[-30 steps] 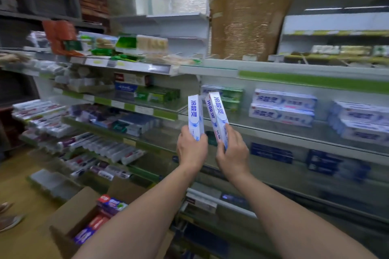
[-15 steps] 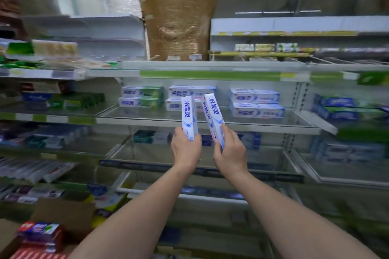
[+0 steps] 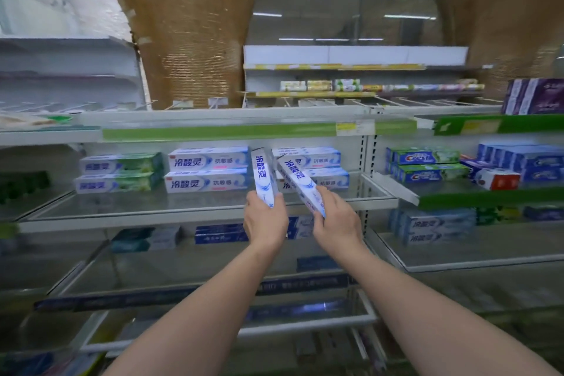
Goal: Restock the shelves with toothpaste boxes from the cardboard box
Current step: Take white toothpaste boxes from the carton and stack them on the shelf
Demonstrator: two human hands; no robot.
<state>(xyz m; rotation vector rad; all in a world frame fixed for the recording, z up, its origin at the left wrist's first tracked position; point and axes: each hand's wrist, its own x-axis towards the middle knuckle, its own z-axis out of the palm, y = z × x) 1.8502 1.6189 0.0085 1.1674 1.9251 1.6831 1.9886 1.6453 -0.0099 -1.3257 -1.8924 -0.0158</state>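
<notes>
While held upright, toothpaste boxes [image 3: 264, 175], white-blue, glossy

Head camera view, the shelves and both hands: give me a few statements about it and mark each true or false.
1. Each hand holds one toothpaste box. True: the left hand grips the left box and the right hand grips the right box.
2. Both held boxes lie flat on the glass shelf. False: they are held up on end in front of it, the right box tilted.
3. Matching blue and white boxes are stacked two high on that shelf. True.
4. The Crest boxes sit left of the hands. False: they sit to the right.
5. The left hand is empty. False: its grip is on a box.
</notes>
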